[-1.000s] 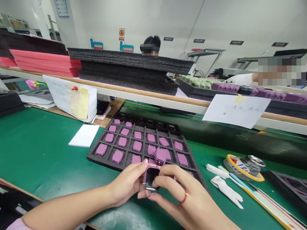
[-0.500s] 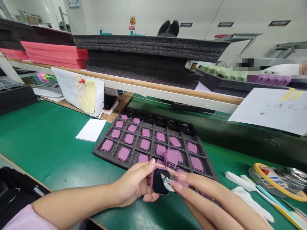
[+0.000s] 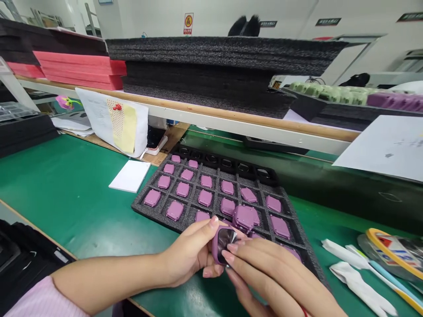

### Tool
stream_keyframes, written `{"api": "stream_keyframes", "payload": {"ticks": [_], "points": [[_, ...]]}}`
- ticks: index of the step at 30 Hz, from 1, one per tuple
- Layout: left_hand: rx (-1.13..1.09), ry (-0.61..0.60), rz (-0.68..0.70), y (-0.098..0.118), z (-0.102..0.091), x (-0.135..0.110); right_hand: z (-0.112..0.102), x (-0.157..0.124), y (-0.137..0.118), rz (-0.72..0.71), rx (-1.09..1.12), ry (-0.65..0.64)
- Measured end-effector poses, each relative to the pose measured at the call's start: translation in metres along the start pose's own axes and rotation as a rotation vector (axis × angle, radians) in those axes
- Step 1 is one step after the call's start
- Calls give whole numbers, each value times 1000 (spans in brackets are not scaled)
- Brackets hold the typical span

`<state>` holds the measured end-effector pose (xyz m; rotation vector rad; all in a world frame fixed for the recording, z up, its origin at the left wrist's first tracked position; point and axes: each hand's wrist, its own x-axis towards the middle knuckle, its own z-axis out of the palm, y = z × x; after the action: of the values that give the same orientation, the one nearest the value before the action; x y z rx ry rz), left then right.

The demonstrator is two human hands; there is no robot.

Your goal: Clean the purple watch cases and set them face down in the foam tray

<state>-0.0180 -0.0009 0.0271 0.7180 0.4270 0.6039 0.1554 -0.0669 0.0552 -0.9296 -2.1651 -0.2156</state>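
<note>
My left hand (image 3: 194,248) is closed around a purple watch case (image 3: 215,251), with its black glossy face turned up toward me. Over that face a clear film (image 3: 233,237) shows shiny creases. The fingers of my right hand (image 3: 264,268) are together at the film, their tips touching the watch face; the thumb side is partly hidden. Just behind the hands, a black foam tray (image 3: 140,206) carries several purple watch cases, back side up, in its compartments. One purple case (image 3: 245,216) sits on top of others there.
White finger-like gloves (image 3: 360,281), a blue-and-yellow stick (image 3: 380,266) and a yellow-rimmed tape roll (image 3: 396,253) lie at the right. A white pad (image 3: 130,176) is left of the tray. Above runs a shelf (image 3: 231,119) stacked with black foam (image 3: 211,57).
My right fingers have moved in left over the watch face, and the lifted film with its pale edge now lies mostly under them. The watch case has tilted slightly. The view has shifted.
</note>
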Motion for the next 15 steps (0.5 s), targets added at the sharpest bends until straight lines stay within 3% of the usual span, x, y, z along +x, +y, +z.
{"api": "stream_keyframes", "payload": {"ticks": [7, 11, 15], "points": [[168, 27, 39, -4, -1, 2, 16, 5, 4, 254, 194, -66], [65, 76, 6, 0, 2, 1, 19, 4, 9, 364, 284, -23], [50, 72, -22, 4, 4, 0, 19, 4, 6, 380, 314, -16]]}}
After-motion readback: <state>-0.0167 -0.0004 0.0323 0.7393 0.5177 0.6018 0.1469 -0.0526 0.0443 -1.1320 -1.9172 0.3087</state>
